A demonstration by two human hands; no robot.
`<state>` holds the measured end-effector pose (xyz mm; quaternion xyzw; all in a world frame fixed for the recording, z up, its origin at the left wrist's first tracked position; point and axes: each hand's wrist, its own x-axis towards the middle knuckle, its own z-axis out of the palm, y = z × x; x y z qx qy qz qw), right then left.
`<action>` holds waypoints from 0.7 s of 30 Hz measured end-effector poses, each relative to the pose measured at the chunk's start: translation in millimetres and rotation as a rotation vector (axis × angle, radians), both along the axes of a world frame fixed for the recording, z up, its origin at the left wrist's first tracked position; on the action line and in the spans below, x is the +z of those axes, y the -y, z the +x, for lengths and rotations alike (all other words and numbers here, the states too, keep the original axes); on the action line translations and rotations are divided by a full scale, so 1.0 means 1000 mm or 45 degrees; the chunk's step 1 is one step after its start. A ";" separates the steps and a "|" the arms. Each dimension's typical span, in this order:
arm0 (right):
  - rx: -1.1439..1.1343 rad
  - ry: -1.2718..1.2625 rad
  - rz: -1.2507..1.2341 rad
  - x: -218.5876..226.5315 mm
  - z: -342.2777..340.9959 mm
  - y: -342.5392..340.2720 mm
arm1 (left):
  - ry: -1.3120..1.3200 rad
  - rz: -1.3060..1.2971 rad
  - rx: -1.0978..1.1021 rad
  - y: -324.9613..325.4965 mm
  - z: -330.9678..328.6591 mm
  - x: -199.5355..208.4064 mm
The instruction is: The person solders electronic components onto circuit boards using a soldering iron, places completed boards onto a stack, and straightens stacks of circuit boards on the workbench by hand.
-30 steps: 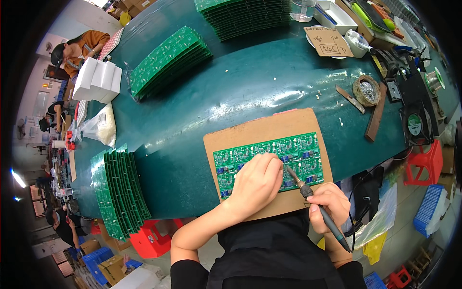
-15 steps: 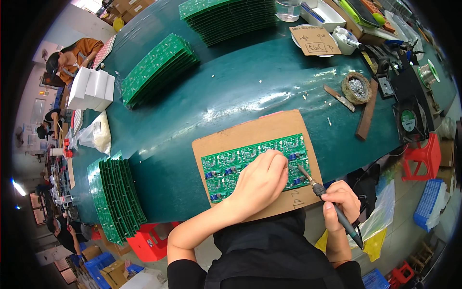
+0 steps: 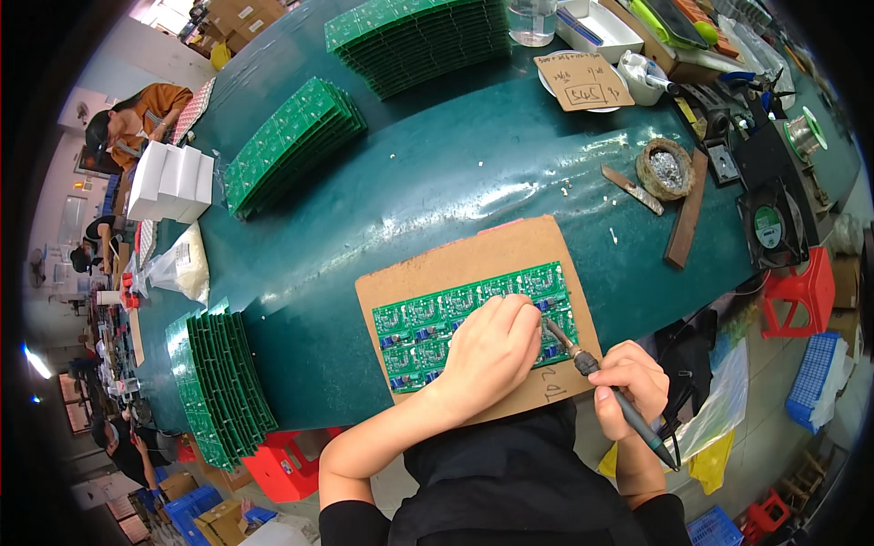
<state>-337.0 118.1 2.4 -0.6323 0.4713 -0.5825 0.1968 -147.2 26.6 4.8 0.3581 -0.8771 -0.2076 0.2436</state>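
A green circuit board panel (image 3: 430,309) with rows of small parts, some of them blue, lies on a piece of brown cardboard (image 3: 391,273) at the table's near edge. Over the panel's right half, my left hand (image 3: 494,350) is closed, its fingertips bent down toward the board; what they pinch, if anything, is hidden. My right hand (image 3: 635,382) grips a soldering iron (image 3: 628,409) like a pen, at the cardboard's right side. The iron's tip points at the panel, close beside my left fingers; I cannot tell whether it touches.
Stacks of green boards stand at the left (image 3: 218,382), farther back (image 3: 293,141) and at the far edge (image 3: 419,45). A round pot (image 3: 665,170), a wooden strip (image 3: 687,214), a fan (image 3: 772,223) and a solder wire spool (image 3: 805,135) are at the right. A person (image 3: 146,118) sits far left.
The whole view has shifted slightly. Against the panel, my left hand and the iron's tip have come a little closer together. My right hand still grips the soldering iron.
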 end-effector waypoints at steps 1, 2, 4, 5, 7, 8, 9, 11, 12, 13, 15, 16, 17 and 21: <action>-0.016 0.012 -0.010 -0.001 0.000 0.000 | -0.005 -0.014 0.007 0.000 0.000 0.000; -0.087 0.024 -0.046 0.000 -0.004 0.000 | -0.009 -0.018 0.007 -0.001 -0.001 0.000; -0.261 -0.029 -0.032 0.001 -0.024 0.002 | -0.017 -0.020 0.021 -0.003 -0.003 0.001; -0.358 -0.037 0.055 0.005 -0.035 0.006 | -0.016 -0.026 0.023 -0.004 -0.004 0.002; -0.596 -0.261 0.037 0.012 -0.058 0.037 | -0.040 0.000 0.014 -0.004 -0.008 0.007; -0.724 -0.461 -0.072 0.011 -0.066 0.059 | -0.043 -0.011 0.023 -0.003 -0.006 0.007; -0.760 -0.554 0.131 0.007 -0.077 0.067 | -0.040 0.007 0.009 -0.002 -0.004 0.008; -0.760 -0.747 0.311 -0.007 -0.097 0.073 | -0.062 0.006 0.042 0.004 0.005 0.011; -0.756 -0.621 0.279 -0.003 -0.083 0.071 | -0.062 -0.015 0.109 0.009 0.022 0.017; -0.694 -0.536 0.140 -0.005 -0.073 0.066 | 0.086 -0.053 0.264 0.013 0.039 0.026; -0.484 0.046 0.259 -0.015 -0.048 0.037 | 0.247 -0.046 0.357 0.026 0.070 0.033; -0.489 -0.020 0.300 -0.020 -0.042 0.024 | 0.332 -0.014 0.386 0.031 0.083 0.034; -0.512 -0.133 0.217 -0.022 -0.031 0.020 | 0.314 0.071 0.312 0.033 0.093 0.022; -0.528 -0.148 0.238 -0.018 -0.026 0.013 | 0.167 0.329 0.060 0.035 0.106 0.034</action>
